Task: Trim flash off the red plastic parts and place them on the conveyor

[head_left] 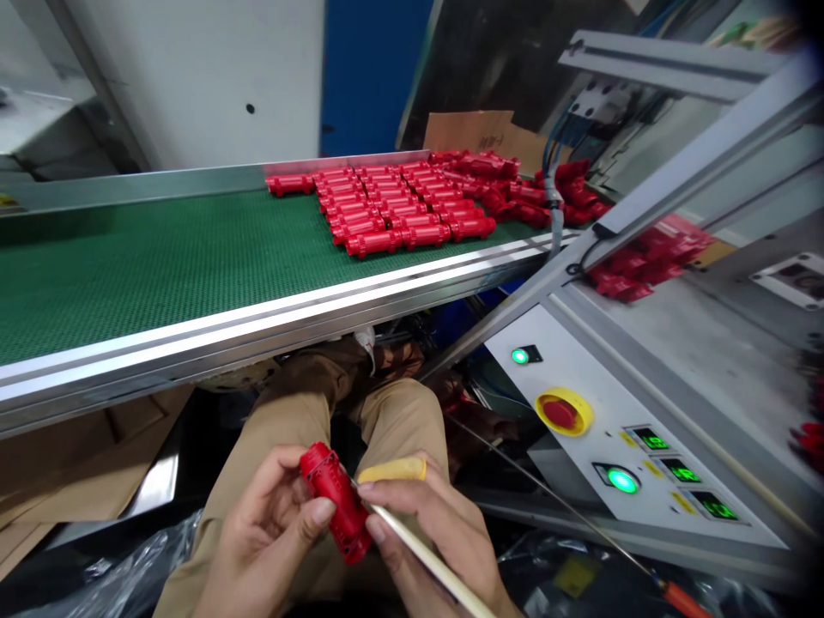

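Over my lap, my left hand [276, 524] grips a red plastic cylindrical part [335, 498] with ribbed, slotted ends, thumb along its side. The part is tilted, its upper end leaning left. My right hand [431, 532] is closed around a slim tool with a long pale handle [428, 558]. The tool's tip lies against or very close to the red part's right side; its exact shape is too small to make out. A yellow cover [392, 469] sits on one finger of my right hand.
Ahead runs a green conveyor belt [160, 257] with a metal edge, bearing rows of similar red parts [399, 206] and a loose heap. At right stands a machine with a control panel [579, 429] and emergency stop button [563, 413]. A thin rod with an orange handle [682, 601] lies lower right.
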Demonstrator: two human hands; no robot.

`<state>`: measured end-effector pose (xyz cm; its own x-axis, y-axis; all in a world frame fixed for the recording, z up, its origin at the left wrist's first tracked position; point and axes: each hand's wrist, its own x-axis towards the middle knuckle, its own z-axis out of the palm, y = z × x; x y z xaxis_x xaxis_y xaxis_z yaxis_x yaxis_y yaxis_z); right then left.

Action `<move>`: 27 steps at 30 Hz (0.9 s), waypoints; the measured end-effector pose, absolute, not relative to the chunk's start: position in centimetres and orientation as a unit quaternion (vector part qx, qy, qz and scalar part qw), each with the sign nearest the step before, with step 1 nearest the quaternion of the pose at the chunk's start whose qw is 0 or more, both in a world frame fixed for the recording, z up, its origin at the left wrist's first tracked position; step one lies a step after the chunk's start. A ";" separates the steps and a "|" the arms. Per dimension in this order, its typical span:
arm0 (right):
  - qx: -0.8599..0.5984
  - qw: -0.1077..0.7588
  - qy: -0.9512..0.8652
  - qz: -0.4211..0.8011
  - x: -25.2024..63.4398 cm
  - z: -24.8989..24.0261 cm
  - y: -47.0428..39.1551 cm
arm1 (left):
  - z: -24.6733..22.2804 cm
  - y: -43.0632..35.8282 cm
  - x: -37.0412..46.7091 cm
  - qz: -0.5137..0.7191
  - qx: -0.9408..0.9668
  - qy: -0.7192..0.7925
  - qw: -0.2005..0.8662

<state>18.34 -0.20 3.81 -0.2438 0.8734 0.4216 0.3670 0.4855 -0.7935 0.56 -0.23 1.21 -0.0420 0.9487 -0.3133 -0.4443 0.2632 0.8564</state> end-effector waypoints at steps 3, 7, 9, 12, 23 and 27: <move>-0.406 0.451 -0.747 0.271 18.1 3.5 -0.1 | 1.4 -0.3 0.7 0.553 0.267 0.465 0.637; -0.398 0.461 -0.746 0.268 18.0 3.7 0.0 | 1.5 -0.2 0.8 0.561 0.272 0.467 0.627; -0.397 0.461 -0.749 0.263 18.0 3.8 0.0 | 1.5 -0.2 0.8 0.562 0.275 0.469 0.623; -0.402 0.455 -0.753 0.256 18.0 3.5 -0.1 | 1.5 -0.3 0.8 0.564 0.272 0.471 0.621; -0.447 0.435 -0.731 0.277 16.4 1.0 -1.2 | 1.4 -0.5 1.1 0.577 0.276 0.498 0.586; -0.454 0.458 -0.722 0.252 15.9 0.3 -1.6 | 1.1 -0.5 1.0 0.574 0.259 0.493 0.600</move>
